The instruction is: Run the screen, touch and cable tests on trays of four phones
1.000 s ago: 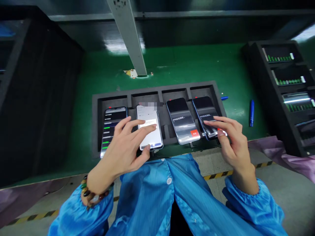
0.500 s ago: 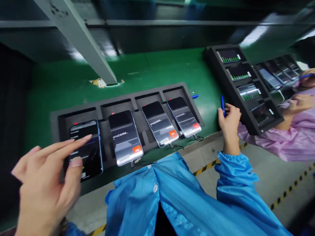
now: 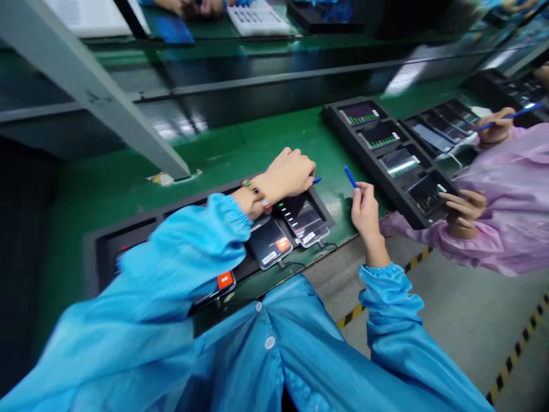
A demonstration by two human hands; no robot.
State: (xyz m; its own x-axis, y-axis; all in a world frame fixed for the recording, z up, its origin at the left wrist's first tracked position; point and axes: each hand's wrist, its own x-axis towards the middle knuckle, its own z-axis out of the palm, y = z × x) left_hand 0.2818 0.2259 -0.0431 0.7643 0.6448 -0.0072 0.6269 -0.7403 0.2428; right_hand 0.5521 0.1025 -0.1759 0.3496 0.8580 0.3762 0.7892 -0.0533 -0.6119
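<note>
The right hand (image 3: 364, 209) grips a blue pen (image 3: 350, 175) just past the foam tray (image 3: 91, 257). The left hand (image 3: 291, 170) reaches over the tray's far right corner, fingers curled beside a second pen (image 3: 316, 180); I can't tell whether they grasp it. Best to keep that forearm high: its blue sleeve (image 3: 180, 252) covers some phones and could brush the smartphone (image 3: 272, 246) with its cable (image 3: 295, 264). Another tray (image 3: 371, 163) and a co-worker's hand (image 3: 465, 209) crowd the right side.
</note>
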